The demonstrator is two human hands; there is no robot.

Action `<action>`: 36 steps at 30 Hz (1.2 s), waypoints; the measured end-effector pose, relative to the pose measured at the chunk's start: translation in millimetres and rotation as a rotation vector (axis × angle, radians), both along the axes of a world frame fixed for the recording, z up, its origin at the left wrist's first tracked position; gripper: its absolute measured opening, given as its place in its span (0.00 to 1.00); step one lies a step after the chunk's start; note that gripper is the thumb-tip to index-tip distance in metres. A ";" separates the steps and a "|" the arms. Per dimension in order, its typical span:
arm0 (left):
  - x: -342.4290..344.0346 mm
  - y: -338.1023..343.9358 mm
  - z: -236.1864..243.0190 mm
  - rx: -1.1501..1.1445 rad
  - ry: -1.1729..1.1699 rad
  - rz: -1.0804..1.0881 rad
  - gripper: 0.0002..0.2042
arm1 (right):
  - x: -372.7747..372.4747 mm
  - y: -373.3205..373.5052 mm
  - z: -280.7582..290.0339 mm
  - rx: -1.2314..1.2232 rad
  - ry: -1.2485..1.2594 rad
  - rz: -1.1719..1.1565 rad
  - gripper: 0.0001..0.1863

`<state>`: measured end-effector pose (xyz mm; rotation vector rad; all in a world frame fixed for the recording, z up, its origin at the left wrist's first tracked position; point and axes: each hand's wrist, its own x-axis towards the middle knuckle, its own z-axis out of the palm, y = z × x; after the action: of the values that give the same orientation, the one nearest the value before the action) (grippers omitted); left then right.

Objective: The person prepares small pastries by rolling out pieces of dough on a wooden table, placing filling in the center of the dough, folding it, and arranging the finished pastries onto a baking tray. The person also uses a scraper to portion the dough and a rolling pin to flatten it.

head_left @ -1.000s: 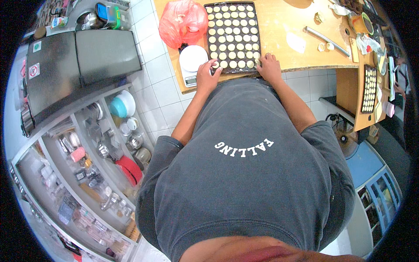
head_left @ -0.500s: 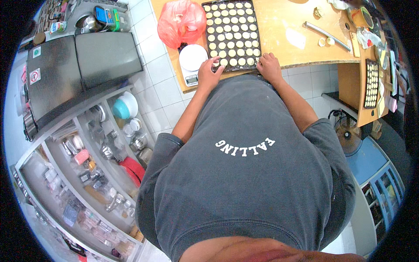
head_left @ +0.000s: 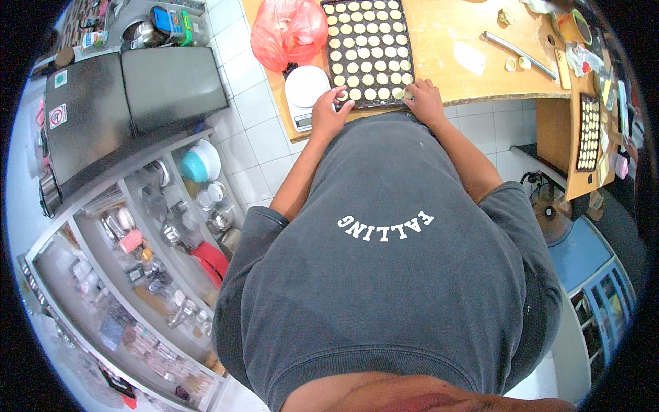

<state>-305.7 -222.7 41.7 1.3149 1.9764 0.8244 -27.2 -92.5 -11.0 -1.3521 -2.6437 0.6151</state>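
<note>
A dark baking tray (head_left: 410, 58) lies on the wooden table, filled with rows of small, round, pale dough pieces (head_left: 371, 93). At its near left corner, my left hand (head_left: 331, 113) grips the rim, with thumb and fingers parted around the corner. My right hand (head_left: 427, 103) is curled over the near right corner, its fingertips against the rim beside the last dough pieces. Just left of the tray stands a white kitchen scale (head_left: 307, 86), close to my left hand. The underside of the tray and some of my fingertips are hidden.
A red plastic bag (head_left: 288, 34) sits behind the scale. Further right on the table (head_left: 439, 82) lie a metal tube (head_left: 519, 55) and small round cutters (head_left: 516, 64). Another filled tray (head_left: 587, 134) rests at the far right. Shelves (head_left: 127, 240) and a dark refrigerator (head_left: 171, 82) stand at left.
My right hand has closed in slightly on the tray's near right corner. My left hand stays at the left corner. The whole view has shifted a little.
</note>
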 end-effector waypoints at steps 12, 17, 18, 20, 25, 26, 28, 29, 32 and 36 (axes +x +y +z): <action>0.9 12.6 6.2 -0.021 0.005 -0.039 0.21 | -12.0 7.7 10.1 0.020 -0.240 0.090 0.13; -3.9 7.7 1.2 0.005 -0.034 -0.011 0.20 | -11.4 6.6 8.5 0.003 -0.172 0.044 0.16; -5.3 6.7 -0.2 0.008 -0.034 -0.007 0.20 | -12.0 6.9 9.3 -0.017 -0.128 0.019 0.16; -7.8 5.5 -3.0 0.027 0.004 -0.011 0.21 | -13.0 5.6 11.0 -0.033 -0.143 0.022 0.17; -9.9 3.7 0.8 0.008 0.004 0.000 0.21 | -23.0 5.7 13.6 -0.036 -0.156 0.057 0.17; -10.2 3.7 1.3 0.011 0.013 0.003 0.21 | -24.8 6.7 14.0 -0.029 -0.148 0.073 0.17; -11.0 2.7 1.3 0.005 0.007 0.001 0.21 | -25.8 6.1 12.3 -0.027 -0.139 0.088 0.17; -11.5 2.1 1.4 0.001 0.001 -0.001 0.21 | -25.9 6.0 11.7 -0.012 -0.152 0.111 0.17; -12.5 1.3 0.5 0.007 0.026 -0.007 0.21 | -26.8 5.9 11.1 0.008 -0.170 0.133 0.17; -12.0 -1.6 -7.1 0.030 -0.006 0.002 0.21 | -28.3 3.1 10.2 0.040 -0.151 0.099 0.14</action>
<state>-317.7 -224.4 34.5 1.3260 1.9678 0.8605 -55.4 -89.3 -0.8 -1.3119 -2.8405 0.4862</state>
